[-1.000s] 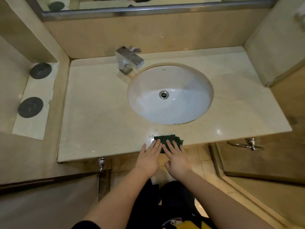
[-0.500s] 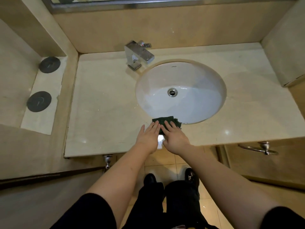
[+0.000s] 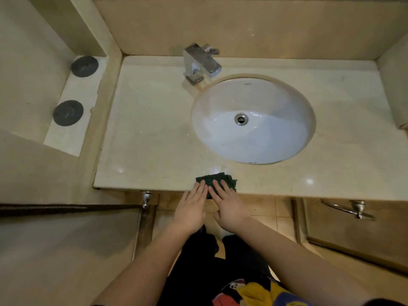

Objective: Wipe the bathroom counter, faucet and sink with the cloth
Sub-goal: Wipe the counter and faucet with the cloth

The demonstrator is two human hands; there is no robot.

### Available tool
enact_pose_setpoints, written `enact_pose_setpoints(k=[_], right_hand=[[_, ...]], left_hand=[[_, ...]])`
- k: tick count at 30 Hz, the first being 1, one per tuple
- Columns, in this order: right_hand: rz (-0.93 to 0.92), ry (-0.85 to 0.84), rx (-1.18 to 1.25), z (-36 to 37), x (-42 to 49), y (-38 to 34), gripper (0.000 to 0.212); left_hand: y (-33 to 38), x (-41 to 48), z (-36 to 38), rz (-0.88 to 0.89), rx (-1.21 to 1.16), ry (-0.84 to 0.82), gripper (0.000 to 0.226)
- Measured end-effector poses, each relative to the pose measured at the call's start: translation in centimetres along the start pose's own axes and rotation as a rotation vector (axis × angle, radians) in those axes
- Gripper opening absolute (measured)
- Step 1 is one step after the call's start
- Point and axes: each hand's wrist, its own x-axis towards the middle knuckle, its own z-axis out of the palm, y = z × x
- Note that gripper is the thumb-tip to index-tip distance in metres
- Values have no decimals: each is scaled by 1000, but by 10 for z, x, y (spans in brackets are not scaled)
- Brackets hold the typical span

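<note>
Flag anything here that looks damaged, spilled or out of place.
Nothing spilled or broken. The white sheet under the two dark discs has a ragged, torn-looking right edge. The green cloth, pressed by the left hand and right hand, seems to overhang the counter's front edge.

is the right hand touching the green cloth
Touching. The head view shows the right hand lying flat, straight-fingered, directly on the green cloth at the front edge of the counter.

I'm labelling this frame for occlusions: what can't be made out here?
Head view:
- Cloth: near part hidden under the fingers of the left hand and right hand.
- Sink: small mark on the far wall, too small to read.
- Faucet: handle behind it blurred.
- Counter: front right corner cut off by the frame edge.
</note>
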Motion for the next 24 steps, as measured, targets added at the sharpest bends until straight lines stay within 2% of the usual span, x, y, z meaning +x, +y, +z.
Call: enact_pose_setpoints(k=[7, 16, 24], right_hand=[[-66, -38, -26, -17, 30, 15, 77], [-12, -17, -3, -54, 89, 10, 78], [-36, 13, 7, -32, 61, -6, 78]], left_hand=[[-7, 21, -19, -45, 22, -21, 71], [-37, 77, -61, -102, 78, -74, 77], [-41, 41, -35, -60, 38, -16, 77]])
